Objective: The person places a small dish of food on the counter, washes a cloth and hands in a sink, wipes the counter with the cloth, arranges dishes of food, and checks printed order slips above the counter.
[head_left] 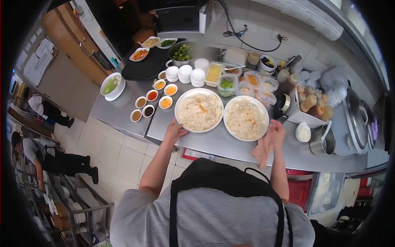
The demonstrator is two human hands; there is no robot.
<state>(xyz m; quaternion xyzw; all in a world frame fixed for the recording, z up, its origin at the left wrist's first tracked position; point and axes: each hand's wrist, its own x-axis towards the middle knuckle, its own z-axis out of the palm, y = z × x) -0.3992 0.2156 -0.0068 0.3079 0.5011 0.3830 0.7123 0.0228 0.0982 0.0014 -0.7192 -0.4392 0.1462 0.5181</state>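
Observation:
Two large white dishes heaped with what looks like fried rice stand side by side on the steel counter. At the lower left rim of the left rice dish [199, 110] is my left hand [175, 131], its fingers curled against the edge and partly hidden under it. Just right of the right rice dish [246, 118], my right hand [277, 133] is closed at the top of a pinkish-brown cloth [262, 152]. That cloth hangs over the counter's front edge. Shredded orange topping shows on both heaps of rice.
Small sauce cups [148, 110] sit left of the dishes, with stacked white saucers [185, 74] and tubs of ingredients [227, 84] behind. A bottle basket [302, 109] and a saucepan [322, 140] stand right. A soup bowl [112, 86] is far left. Two people are in the left background.

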